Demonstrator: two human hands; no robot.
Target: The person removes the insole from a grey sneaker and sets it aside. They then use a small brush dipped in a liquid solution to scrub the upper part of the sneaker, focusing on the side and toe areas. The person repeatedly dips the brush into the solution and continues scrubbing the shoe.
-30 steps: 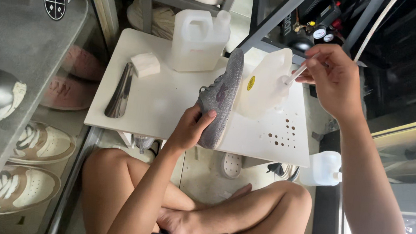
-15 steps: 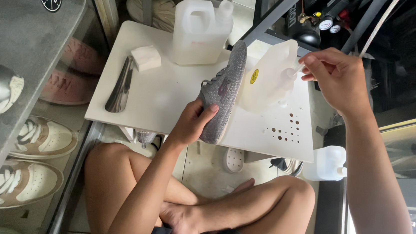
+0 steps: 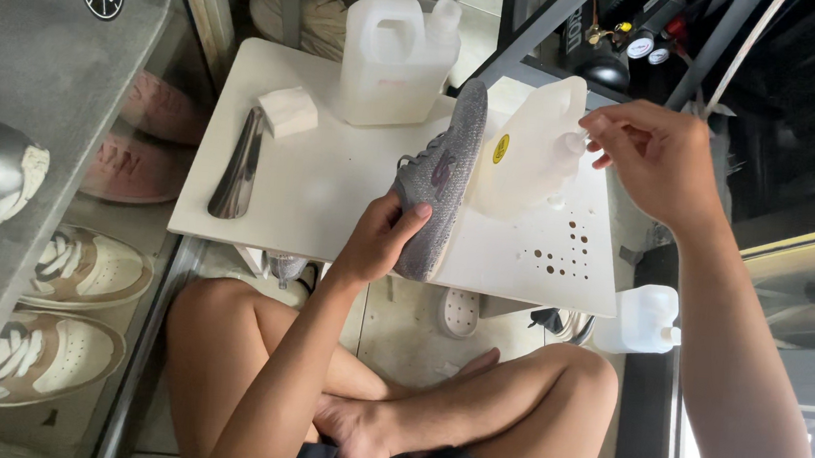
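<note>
Left hand (image 3: 377, 241) fingers wrap the heel of a grey shoe (image 3: 438, 187), held on edge above the white surface (image 3: 312, 191). Right hand (image 3: 654, 157) fingers pinch the cap of a tilted white jug (image 3: 527, 156), just beside the shoe, bearing a small round yellow label (image 3: 500, 149). Beyond the fingers stand another jug (image 3: 393, 56), a folded cloth (image 3: 287, 111) and a metal shoehorn (image 3: 236, 170).

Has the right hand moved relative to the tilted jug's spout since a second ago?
Yes. The right hand has come down and in toward the spout of the tilted jug; far less of the thin white tube shows between the fingers and the spout.
</note>
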